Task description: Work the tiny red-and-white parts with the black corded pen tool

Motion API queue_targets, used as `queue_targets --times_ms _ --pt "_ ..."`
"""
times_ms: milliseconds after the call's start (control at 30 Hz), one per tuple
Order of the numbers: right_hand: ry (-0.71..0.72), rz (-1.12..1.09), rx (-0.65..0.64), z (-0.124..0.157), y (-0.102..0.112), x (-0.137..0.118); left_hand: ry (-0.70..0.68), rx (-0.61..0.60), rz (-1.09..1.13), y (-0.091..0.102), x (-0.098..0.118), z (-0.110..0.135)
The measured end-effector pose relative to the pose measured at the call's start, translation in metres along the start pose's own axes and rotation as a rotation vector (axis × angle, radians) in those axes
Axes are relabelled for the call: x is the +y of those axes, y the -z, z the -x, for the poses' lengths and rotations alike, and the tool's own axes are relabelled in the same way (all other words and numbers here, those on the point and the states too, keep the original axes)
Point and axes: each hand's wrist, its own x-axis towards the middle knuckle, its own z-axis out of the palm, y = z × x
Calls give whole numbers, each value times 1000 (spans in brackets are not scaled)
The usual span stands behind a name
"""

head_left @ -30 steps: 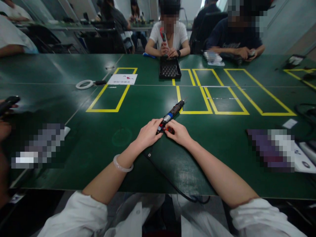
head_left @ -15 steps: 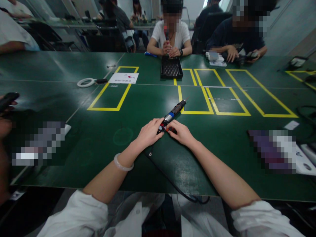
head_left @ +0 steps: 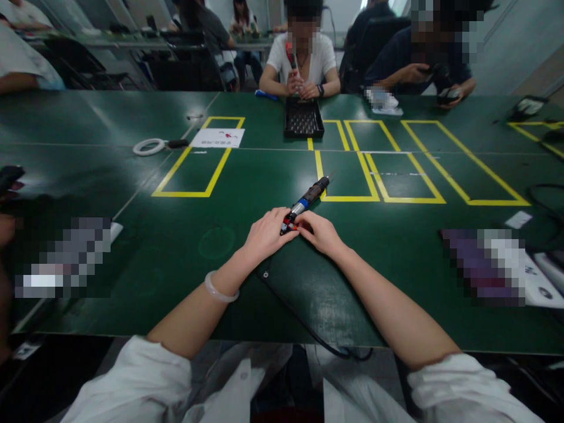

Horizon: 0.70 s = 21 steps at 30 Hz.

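Head view, and at the far left a pixelated flat item (head_left: pixel 66 258) is seen on the green table (head_left: pixel 176 294). A white coil (head_left: pixel 148 147) is passed next, then a printed sheet (head_left: pixel 218 138), laid across a yellow-taped rectangle. To the middle: the left wrist is ringed by a pale bracelet (head_left: pixel 215 292), and the left hand (head_left: pixel 268 235) is closed on the near end of a screwdriver-like tool (head_left: pixel 312 192), thumb below, fingers above. The tool is held slantwise, its thin tip pointed away to the right, beside yellow tape. Red and orange parts are exposed between the hands. By the right hand (head_left: pixel 324 234), curled with fingertips brought together, that near end is touched; whether anything is pinched cannot be told. Far right, a purple, pixelated item (head_left: pixel 476 264) is seen.
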Motion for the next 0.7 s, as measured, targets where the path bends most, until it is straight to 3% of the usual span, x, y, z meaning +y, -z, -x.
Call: queue_targets --times_ms 467,700 --pt "-35 -73 4 0 0 2 -25 14 -63 2 5 1" --pt "-48 -109 17 3 3 2 -10 8 -122 7 -6 6"
